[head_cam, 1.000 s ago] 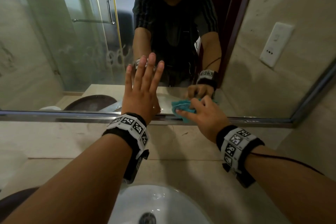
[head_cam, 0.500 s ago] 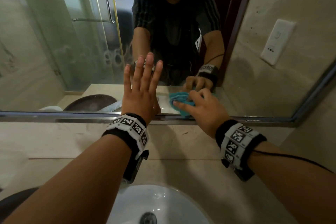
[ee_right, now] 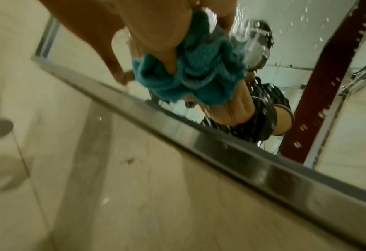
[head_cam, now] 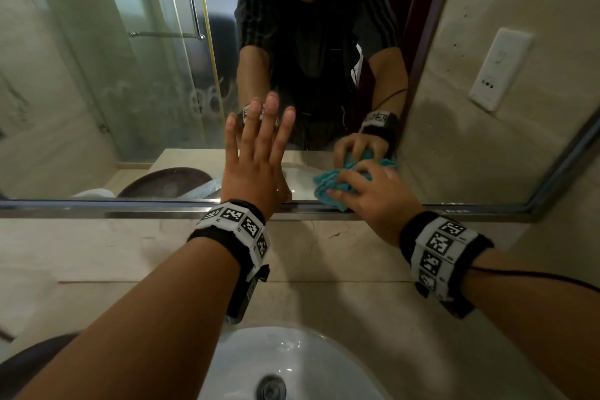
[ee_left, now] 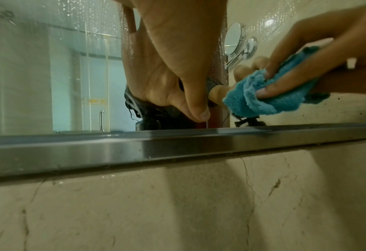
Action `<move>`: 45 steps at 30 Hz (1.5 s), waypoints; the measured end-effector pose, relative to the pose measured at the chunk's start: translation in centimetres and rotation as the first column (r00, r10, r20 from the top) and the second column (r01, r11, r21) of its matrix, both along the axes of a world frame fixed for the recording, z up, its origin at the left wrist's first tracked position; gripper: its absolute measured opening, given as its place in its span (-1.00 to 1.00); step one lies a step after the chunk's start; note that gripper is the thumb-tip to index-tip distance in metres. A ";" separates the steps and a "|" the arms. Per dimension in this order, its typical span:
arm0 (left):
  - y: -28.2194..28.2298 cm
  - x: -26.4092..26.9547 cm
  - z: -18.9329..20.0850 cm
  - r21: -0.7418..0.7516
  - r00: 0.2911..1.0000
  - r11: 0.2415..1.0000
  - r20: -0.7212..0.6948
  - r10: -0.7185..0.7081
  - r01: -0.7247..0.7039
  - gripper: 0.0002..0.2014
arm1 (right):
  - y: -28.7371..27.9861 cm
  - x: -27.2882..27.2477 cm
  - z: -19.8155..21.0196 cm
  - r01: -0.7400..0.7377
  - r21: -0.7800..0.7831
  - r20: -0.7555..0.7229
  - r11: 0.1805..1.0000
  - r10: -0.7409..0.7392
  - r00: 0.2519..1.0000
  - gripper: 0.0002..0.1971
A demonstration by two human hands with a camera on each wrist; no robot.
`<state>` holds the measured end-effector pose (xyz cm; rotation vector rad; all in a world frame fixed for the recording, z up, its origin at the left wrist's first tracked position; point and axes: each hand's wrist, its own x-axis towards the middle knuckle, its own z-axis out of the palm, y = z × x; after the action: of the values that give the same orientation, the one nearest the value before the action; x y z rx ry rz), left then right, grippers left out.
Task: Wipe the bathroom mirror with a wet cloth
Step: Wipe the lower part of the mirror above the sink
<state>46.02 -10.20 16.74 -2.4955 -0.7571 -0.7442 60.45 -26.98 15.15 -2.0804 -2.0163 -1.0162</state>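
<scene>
Cloth point(head_cam: 337, 182), teal & bunched, was pressed against the mirror point(head_cam: 130, 75) glass low down, just above the metal frame strip point(head_cam: 130, 208) along the bottom edge. Right hand point(head_cam: 373, 191) had fingers curled round the wad, fingertips point(ee_left: 266, 90) digging into the folds in the left wrist view, prob. so the wad stayed compact & pressure went straight onto the glass. Left hand point(head_cam: 256, 159) was spread flat, fingers straight & slightly apart, palm toward the mirror just left of the cloth; in its wrist view the thumb point(ee_left: 199, 108) pointed down near the frame strip. Looked like a brace for leaning over the basin point(head_cam: 285, 364), though actual palm contact w/ the glass couldn't be confirmed. Water droplets point(ee_right: 307, 17) speckled the glass above & right of the cloth in the right wrist view, so that area seemed not yet wiped; work seemed to be at the bottom edge, w/ plenty of mirror left. Marble wall point(ee_left: 177, 203) below the strip showed cracks & stains. Risk, as a guess: cloth edge snagging on the frame strip, or the bracing palm leaving prints on the glass.
</scene>
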 end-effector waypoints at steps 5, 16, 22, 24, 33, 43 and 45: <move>0.0 0.0 0.1 -0.017 1.000 1.000 -0.012 -0.007 0.007 0.41 | 2.2 -0.1 6.3 0.093 0.357 -0.160 0.930 -0.037 0.986 -0.64; 0.2 -0.1 -0.1 -0.017 0.999 0.999 0.007 -0.035 0.035 0.40 | 0.8 -0.2 -1.1 0.043 0.028 -0.074 0.999 -0.041 0.996 -0.48; 0.7 -0.1 -0.4 0.001 0.999 0.999 0.013 -0.048 0.048 0.47 | 4.3 -2.7 5.4 0.166 0.416 -0.323 0.894 -0.025 0.946 -0.56; 0.9 -0.1 -0.5 0.014 0.998 0.998 0.023 -0.066 0.066 0.43 | 4.5 -3.5 3.8 0.162 0.352 -0.231 0.922 -0.082 0.970 -0.52; 0.6 -0.2 -0.3 -0.007 0.998 0.998 0.023 -0.066 0.066 0.41 | 2.1 -2.1 1.1 0.097 0.129 -0.055 0.987 -0.091 0.994 -0.32; 1.0 -0.3 -0.3 -0.007 0.995 0.995 0.021 -0.098 0.098 0.35 | 3.2 -4.0 -0.5 0.249 -0.276 -0.001 0.928 -0.259 0.966 -0.32; 0.9 -0.3 -0.3 -0.020 0.996 0.996 0.013 -0.089 0.089 0.40 | 1.9 -3.1 -1.4 0.191 -0.184 -0.005 0.964 -0.195 0.981 -0.33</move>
<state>45.71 -9.29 16.41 -2.5597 -0.6644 -0.7867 57.40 -25.10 13.75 -2.4109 -1.9959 -0.8547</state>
